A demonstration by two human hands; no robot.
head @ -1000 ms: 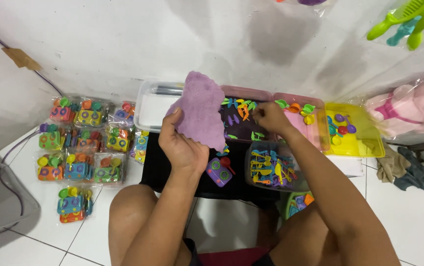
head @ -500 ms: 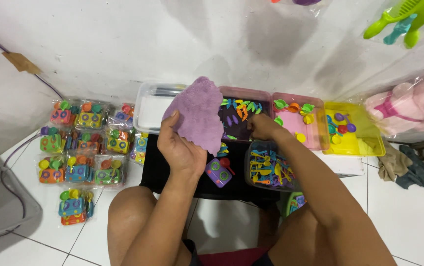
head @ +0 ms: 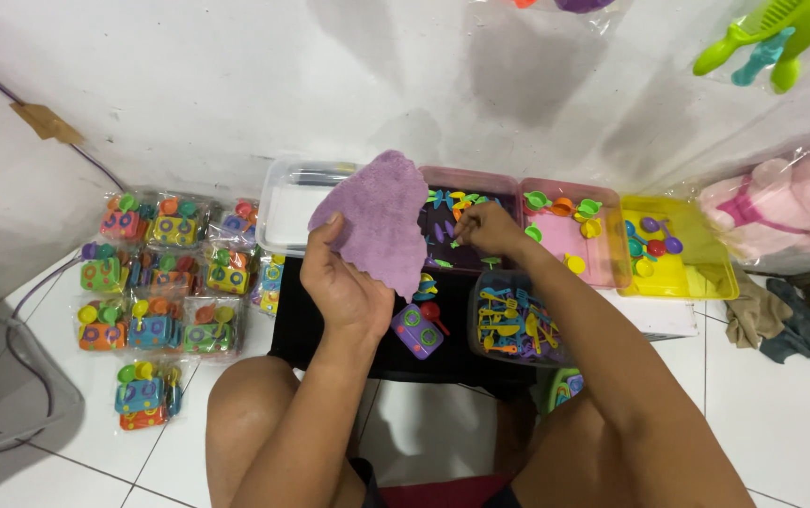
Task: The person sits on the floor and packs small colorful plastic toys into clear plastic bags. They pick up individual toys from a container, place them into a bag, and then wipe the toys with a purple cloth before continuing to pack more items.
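White floor tiles (head: 66,470) at your far left carry the packed toy sets (head: 156,292), clear bags of coloured pieces; you can count about ten, laid in rough rows, with one lying alone nearest you. Moving right, your left hand (head: 344,287) is closed on the lower edge of one purple cloth (head: 377,221), thumb and fingers pinching it so that it stands up in front of one clear lidded box (head: 283,212) against the wall. Just below that hand, on the black surface (head: 330,343), lies one small purple toy (head: 416,331) with green dials, and a red spoon (head: 431,312) beside it. Further right, your right hand (head: 485,229) reaches into the dark pink-rimmed tray (head: 466,179), fingers curled down among small coloured utensils; you cannot tell whether it grips any of them. Near that forearm sits one clear tub (head: 518,325) filled with blue, yellow and orange cutlery. Beyond it come two more trays along the wall: one pink tray (head: 603,268) with several little cups, then one yellow tray (head: 697,273) holding a few purple and blue pieces. At the far right, one pink bagged toy (head: 781,207) leans by the wall, and one green toy comb (head: 767,42) hangs above.
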